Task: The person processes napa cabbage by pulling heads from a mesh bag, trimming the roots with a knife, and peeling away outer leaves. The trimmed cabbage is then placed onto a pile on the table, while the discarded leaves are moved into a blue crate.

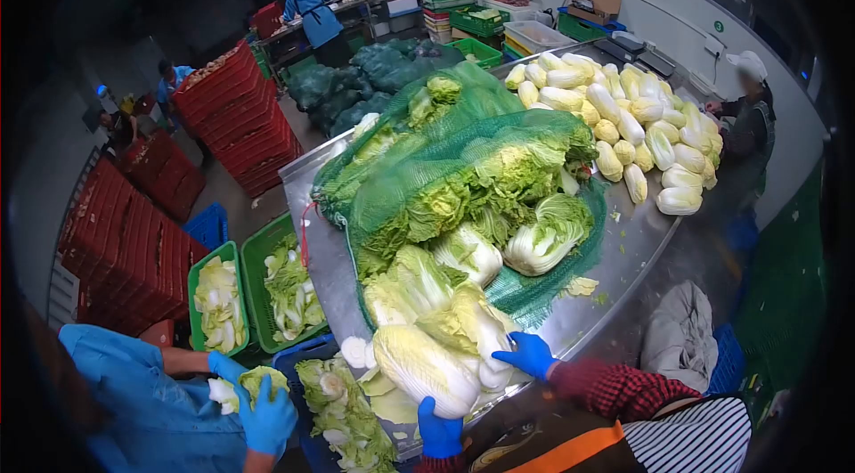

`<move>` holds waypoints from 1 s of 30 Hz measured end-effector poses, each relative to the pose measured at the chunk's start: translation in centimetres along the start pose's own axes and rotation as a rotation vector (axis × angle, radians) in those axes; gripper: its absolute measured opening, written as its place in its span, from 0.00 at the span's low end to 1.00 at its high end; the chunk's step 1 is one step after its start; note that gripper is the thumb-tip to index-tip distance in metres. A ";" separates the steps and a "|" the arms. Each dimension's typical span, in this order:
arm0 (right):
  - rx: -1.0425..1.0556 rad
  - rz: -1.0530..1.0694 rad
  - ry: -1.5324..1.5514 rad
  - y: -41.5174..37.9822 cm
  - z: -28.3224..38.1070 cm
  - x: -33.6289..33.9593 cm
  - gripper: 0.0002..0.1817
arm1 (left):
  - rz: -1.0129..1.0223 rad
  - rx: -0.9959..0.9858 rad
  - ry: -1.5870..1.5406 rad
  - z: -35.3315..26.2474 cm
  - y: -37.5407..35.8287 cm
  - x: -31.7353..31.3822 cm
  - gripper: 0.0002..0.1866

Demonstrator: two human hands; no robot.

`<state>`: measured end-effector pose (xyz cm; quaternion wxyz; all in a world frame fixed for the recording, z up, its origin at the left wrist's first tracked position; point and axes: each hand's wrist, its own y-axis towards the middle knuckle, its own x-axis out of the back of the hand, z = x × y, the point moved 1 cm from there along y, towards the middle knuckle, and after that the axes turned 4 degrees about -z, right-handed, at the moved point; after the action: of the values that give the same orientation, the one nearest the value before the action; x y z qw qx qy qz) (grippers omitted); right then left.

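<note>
A pale napa cabbage (423,368) lies at the near edge of the metal table. My left hand (441,430), in a blue glove, cups its lower end, with the thumb up against it. Behind it, a second napa cabbage (476,330) has a loose yellowish outer leaf. My right hand (529,355), also blue-gloved, grips this one's right side; its fingertips are partly hidden against the stem. More leafy cabbages (548,237) spill from a green mesh bag (463,143) just beyond. A cut white stem piece (358,352) sits to the left.
The metal table (628,246) carries a pile of trimmed cabbages (623,112) at far right. Below its left side stand green crates (252,273) and a blue crate (298,353) with leaves. A co-worker's gloved hands (265,415) hold a cabbage piece at left. Another person (748,117) stands right.
</note>
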<state>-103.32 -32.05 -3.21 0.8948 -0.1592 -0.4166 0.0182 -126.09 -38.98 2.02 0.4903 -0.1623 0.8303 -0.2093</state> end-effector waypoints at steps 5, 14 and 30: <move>0.231 -0.230 0.286 -0.9 4.7 2.8 0.31 | 0.074 -0.011 0.053 -2.1 1.4 -0.2 0.40; -0.031 0.518 0.868 -4.1 9.7 3.9 0.18 | 0.164 -0.212 0.288 0.8 5.2 2.3 0.41; -0.088 0.315 0.808 -2.6 10.2 3.2 0.29 | 0.174 -0.043 0.212 0.0 4.7 0.6 0.40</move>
<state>-109.13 -31.20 6.07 0.9646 -0.2533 -0.0039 0.0728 -126.67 -35.21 -0.77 0.4128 -0.0773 0.8926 -0.1643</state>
